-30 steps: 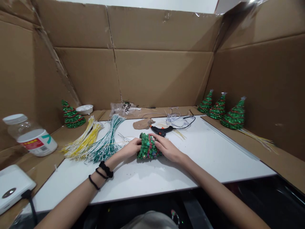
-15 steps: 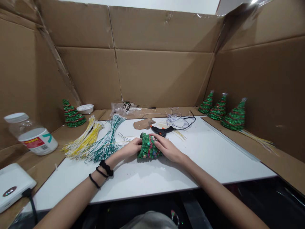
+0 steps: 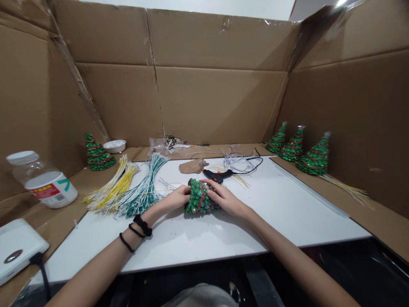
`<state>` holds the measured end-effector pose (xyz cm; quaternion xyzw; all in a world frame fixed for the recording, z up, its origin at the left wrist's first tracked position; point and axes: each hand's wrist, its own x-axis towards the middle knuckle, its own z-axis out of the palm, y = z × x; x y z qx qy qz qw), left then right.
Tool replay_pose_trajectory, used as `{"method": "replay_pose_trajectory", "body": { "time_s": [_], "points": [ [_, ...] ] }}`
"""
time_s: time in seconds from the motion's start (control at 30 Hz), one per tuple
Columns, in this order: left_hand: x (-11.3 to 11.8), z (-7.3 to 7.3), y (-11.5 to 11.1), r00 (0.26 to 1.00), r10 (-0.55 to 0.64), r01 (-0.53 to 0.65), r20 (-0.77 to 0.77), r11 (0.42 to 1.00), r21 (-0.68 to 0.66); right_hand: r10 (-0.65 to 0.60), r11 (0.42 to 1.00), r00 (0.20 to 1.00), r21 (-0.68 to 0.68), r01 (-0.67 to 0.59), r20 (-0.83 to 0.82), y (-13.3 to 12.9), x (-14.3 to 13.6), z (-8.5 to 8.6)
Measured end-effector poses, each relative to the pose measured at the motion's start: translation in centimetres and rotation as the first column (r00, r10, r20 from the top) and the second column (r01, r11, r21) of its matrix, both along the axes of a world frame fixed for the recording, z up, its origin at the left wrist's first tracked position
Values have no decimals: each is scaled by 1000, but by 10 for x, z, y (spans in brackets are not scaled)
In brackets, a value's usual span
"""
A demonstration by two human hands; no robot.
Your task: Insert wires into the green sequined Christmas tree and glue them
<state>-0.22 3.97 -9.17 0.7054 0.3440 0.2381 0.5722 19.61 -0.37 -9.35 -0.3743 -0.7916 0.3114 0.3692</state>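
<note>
A small green Christmas tree point(image 3: 201, 198), glittery and wound with a red garland and coloured beads, is held between both hands low over the white board point(image 3: 306, 213). My left hand point(image 3: 179, 197) grips its left side, the fingertips partly behind it. On the other side, my right hand point(image 3: 227, 199) curls its fingers over the upper right of the tree. Just beyond the tree lies a black glue gun point(image 3: 217, 175) with an orange tip. Left of my left hand is a tied bundle of green and white wire stems point(image 3: 143, 192).
Yellow and white stems point(image 3: 118, 187) lie farther left. A plastic jar point(image 3: 47, 183), a white power bank point(image 3: 21, 251) and a white bowl point(image 3: 115, 146) stand along the left. Finished-looking trees point(image 3: 315, 155) stand at right, another tree point(image 3: 96, 153) at left. Cardboard walls point(image 3: 220, 102) enclose the board.
Very little differs. The tree has turned slightly between my hands, its lower right edge shifting a little to the right; both hands keep their hold.
</note>
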Motion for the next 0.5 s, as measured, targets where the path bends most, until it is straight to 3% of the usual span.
{"method": "replay_pose_trajectory", "body": {
  "time_s": [0.23, 0.5],
  "points": [
    [2, -5, -1, 998, -4, 7, 65, 999, -50, 23, 1000, 999, -7, -22, 24, 3, 2, -1],
    [5, -1, -5, 997, 35, -31, 70, 998, -49, 31, 999, 999, -19, -30, 33, 4, 5, -2]
  ]
}}
